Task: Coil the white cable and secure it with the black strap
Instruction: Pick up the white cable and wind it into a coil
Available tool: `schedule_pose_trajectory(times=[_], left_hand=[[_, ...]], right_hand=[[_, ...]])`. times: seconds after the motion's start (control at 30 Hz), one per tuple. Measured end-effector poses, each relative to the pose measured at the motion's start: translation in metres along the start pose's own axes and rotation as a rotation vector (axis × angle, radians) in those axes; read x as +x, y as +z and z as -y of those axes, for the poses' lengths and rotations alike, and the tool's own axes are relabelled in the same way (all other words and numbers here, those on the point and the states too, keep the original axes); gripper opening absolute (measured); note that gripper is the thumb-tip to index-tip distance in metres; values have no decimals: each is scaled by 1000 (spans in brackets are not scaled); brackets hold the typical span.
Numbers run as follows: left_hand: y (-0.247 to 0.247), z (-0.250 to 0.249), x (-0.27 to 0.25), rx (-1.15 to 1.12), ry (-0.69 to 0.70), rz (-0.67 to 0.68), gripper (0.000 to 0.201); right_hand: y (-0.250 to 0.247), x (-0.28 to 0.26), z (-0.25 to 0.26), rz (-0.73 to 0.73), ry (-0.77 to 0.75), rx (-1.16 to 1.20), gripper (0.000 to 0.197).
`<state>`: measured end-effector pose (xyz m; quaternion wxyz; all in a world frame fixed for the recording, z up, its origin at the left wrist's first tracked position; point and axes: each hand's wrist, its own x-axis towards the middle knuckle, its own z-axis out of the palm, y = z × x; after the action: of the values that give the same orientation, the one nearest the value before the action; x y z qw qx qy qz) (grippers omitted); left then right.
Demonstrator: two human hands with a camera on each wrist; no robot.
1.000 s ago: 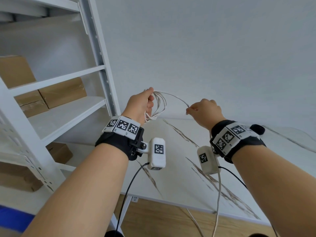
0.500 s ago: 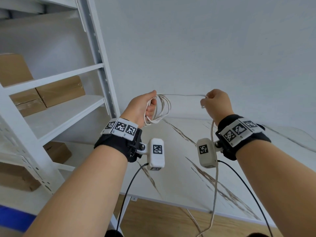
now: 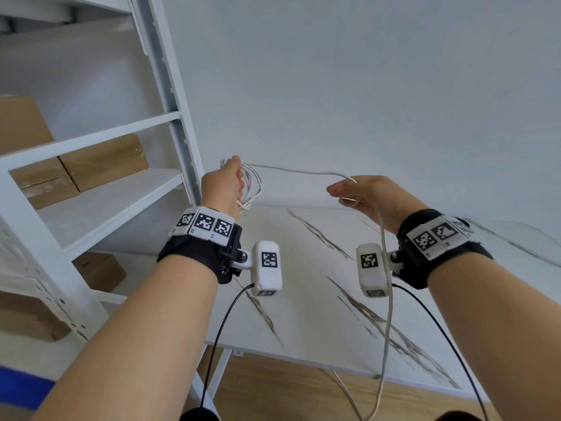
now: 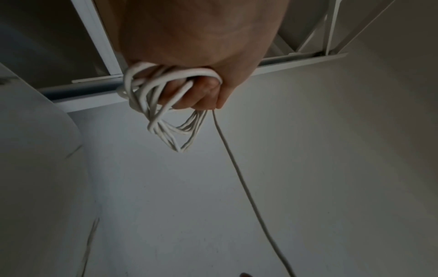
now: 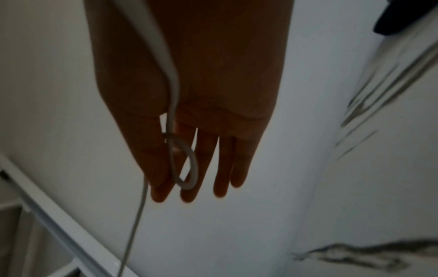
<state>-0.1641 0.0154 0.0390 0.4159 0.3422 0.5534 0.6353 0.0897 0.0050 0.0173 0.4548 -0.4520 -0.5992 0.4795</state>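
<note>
My left hand (image 3: pixel 223 186) is raised above the table and grips several loops of the white cable (image 3: pixel 252 189). In the left wrist view the fingers of this hand (image 4: pixel 189 37) curl round the coil (image 4: pixel 151 105), and one strand leaves it downward. That strand (image 3: pixel 303 172) spans across to my right hand (image 3: pixel 367 196), which is held out with straight fingers. The cable (image 5: pixel 171 93) lies along the palm of this hand (image 5: pixel 213 84) and loops loosely at the index finger. From there it hangs past the table edge toward the floor. I see no black strap.
A white marble-patterned table (image 3: pixel 303 299) lies under both hands against a plain wall. A white metal shelving unit (image 3: pixel 170 117) stands at the left with cardboard boxes (image 3: pixel 103 161) on its shelves. Wooden floor shows below the table's near edge.
My right hand moved right, away from the left, and its fingers went from pinching the cable to straight. The strand between the hands grew longer. The left hand rose slightly, still holding the coil.
</note>
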Motion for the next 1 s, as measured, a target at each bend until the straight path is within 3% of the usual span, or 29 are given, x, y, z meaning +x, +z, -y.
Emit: schedule_pose_trajectory(times=[0.1, 0.2, 0.27, 0.37, 0.47, 0.63, 0.83, 1.0], left_hand=[[-4, 4, 3, -14, -47, 68, 39], [-4, 6, 2, -62, -94, 224, 39], [-2, 6, -2, -69, -118, 329, 39], [3, 3, -9, -36, -128, 450, 39], [7, -1, -16, -31, -140, 539, 39], [15, -8, -25, -124, -171, 579, 38], [22, -7, -23, -312, -179, 486, 29], [24, -5, -25, -306, -112, 397, 23]], right_hand=[[0, -2, 8, 60, 72, 394, 16], [0, -2, 12, -21, 42, 434, 22], [0, 2, 11, -164, 35, 328, 22], [3, 7, 6, -370, 45, -33, 22], [9, 11, 1, -428, 21, -351, 21], [29, 11, -2, -222, 51, -733, 33], [57, 0, 1, 46, -7, -851, 17], [71, -7, 3, 253, 6, -893, 26]])
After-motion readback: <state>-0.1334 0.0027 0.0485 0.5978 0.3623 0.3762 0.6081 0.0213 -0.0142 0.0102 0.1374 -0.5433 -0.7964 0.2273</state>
